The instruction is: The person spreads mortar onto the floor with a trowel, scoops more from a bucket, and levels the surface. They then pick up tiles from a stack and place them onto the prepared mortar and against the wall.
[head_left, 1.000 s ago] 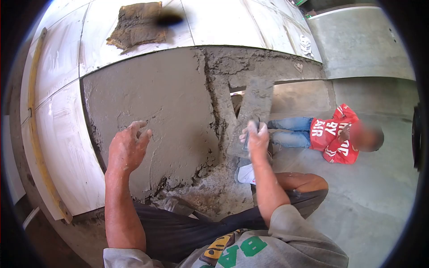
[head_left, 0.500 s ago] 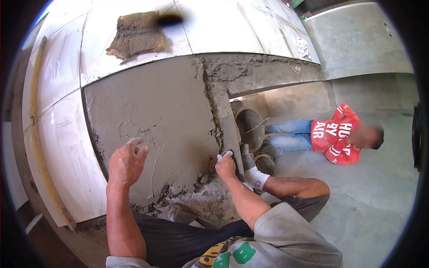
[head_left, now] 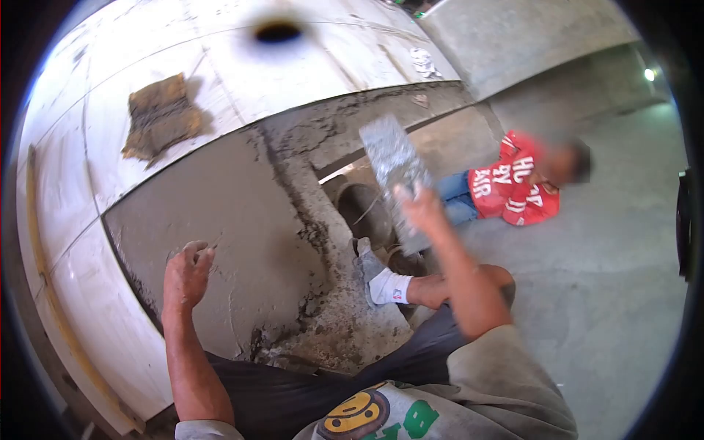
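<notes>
My right hand [head_left: 422, 209] is closed round the handle of a flat metal trowel [head_left: 392, 150], raised past the right edge of the mortar bed; the trowel is slightly blurred. Hovering over the left part of the smooth grey wet mortar [head_left: 220, 213] is my left hand [head_left: 188, 275], its fingers loosely curled and apart, with nothing in them. Light tiles [head_left: 59, 176] border the mortar on the left and at the top.
A mortar-caked sponge-like pad [head_left: 163, 117] lies on the tiles. A long yellowish bar [head_left: 40, 257] runs along the far left. Beyond my socked foot [head_left: 385, 284] are a dark bucket [head_left: 363, 213] and another person [head_left: 506, 180] in a red top.
My right hand has lifted the trowel up and to the right, off the mortar's edge, turning its face into view. The head view has shifted and tilted. My left hand stays over the mortar.
</notes>
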Demonstrator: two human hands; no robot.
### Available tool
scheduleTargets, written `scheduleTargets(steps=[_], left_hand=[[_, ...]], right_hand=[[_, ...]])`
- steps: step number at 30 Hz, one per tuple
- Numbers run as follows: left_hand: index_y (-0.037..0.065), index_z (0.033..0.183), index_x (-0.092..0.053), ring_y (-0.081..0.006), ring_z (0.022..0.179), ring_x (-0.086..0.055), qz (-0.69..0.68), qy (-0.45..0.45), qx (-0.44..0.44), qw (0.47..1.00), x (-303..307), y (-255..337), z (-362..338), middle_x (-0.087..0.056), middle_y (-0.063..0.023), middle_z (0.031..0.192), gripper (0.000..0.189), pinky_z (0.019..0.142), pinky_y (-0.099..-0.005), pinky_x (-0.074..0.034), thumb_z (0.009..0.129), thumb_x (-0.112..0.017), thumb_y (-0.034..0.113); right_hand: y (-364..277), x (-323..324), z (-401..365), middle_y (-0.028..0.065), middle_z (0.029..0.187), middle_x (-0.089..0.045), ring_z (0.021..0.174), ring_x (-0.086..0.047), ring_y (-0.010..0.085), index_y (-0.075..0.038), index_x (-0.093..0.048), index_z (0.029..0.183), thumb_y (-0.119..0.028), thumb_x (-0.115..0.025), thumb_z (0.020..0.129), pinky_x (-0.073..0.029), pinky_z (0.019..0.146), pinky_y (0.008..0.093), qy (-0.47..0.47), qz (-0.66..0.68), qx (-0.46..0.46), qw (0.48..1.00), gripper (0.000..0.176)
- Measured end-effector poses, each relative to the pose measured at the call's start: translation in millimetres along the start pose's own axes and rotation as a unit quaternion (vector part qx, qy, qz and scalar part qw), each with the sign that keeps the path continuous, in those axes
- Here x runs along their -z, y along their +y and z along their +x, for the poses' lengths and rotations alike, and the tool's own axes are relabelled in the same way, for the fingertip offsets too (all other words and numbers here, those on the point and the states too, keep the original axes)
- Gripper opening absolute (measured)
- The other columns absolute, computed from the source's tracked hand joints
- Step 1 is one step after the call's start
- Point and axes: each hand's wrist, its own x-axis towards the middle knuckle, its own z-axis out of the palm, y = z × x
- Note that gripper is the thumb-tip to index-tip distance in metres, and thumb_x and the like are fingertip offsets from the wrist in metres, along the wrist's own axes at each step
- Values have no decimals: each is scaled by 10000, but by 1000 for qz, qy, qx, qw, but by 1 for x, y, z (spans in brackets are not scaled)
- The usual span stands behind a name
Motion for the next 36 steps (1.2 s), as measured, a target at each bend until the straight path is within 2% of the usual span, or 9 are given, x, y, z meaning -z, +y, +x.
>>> scheduleTargets(steps=[3, 6, 11, 16, 23, 26, 29, 32, 36], left_hand=[[15, 1108, -639, -353, 903, -652, 9, -14, -41, 999, -12, -7, 7, -665, -233, 963, 366, 811, -399, -490, 874, -580, 290], [-2, 1118, -629, -325, 875, -656, 43, -33, -16, 998, -9, -18, 0, -668, -223, 951, 378, 812, -391, -486, 872, -573, 280], [-15, 1180, -598, -246, 765, -632, 63, -23, 77, 995, -11, -9, -4, -663, -179, 859, 401, 709, -368, -495, 881, -537, 245], [-17, 1207, -584, -202, 640, -590, 87, -36, 111, 989, -44, 29, -4, -645, -184, 876, 416, 535, -325, -462, 884, -532, 239], [-6, 1265, -546, -163, 578, -540, 136, -54, 70, 987, -102, 56, 25, -599, -129, 835, 434, 524, -297, -449, 917, -516, 252], [8, 1287, -531, -150, 614, -524, 138, -49, 74, 986, -124, 77, 30, -594, -114, 835, 453, 561, -302, -479, 925, -510, 280], [8, 1287, -531, -154, 606, -521, 141, -65, 26, 988, -142, 78, 36, -590, -108, 800, 455, 571, -300, -488, 928, -513, 286], [15, 1286, -535, -158, 603, -549, 157, -75, 21, 985, -163, 98, 36, -600, -101, 796, 447, 571, -300, -490, 927, -516, 280], [22, 1277, -543, -161, 600, -578, 142, -85, 29, 986, -180, 116, 26, -623, -106, 828, 428, 550, -299, -484, 925, -516, 264]], right_hand=[[-11, 99, 9, 251, 883, -647, 746, -655, 376, 70, -509, 1194, -422, -606, 850, -524, 642, 426, 22, -42, 28, 998, 608], [22, 147, 19, 269, 955, -634, 889, -623, 412, 27, -585, 1019, -466, -575, 850, -489, 790, 476, 52, -208, 150, 965, 522], [180, 77, 16, 234, 908, -654, 893, -624, 403, -39, -623, 931, -337, -551, 857, -485, 815, 489, -3, -252, 14, 968, 316], [341, -8, -15, 155, 959, -685, 931, -652, 334, -42, -710, 893, -258, -589, 777, -524, 805, 424, -206, -320, -121, 917, 273], [450, -65, -15, 174, 969, -680, 946, -648, 334, -17, -698, 905, -276, -601, 770, -521, 810, 422, -242, -256, -214, 911, 308], [471, -81, -24, 188, 897, -686, 819, -677, 333, -9, -694, 872, -273, -584, 789, -540, 740, 417, -211, -232, -238, 919, 298], [489, -92, -38, 198, 802, -679, 639, -671, 325, 30, -669, 821, -293, -562, 820, -545, 628, 420, -229, -54, -404, 884, 340], [483, -94, -52, 181, 706, -648, 499, -623, 298, 69, -623, 763, -320, -534, 843, -518, 526, 415, -291, 60, -354, 887, 407], [447, -94, -52, 141, 628, -584, 485, -581, 265, 62, -576, 739, -304, -525, 857, -473, 459, 409, -245, 167, -471, 831, 389]])
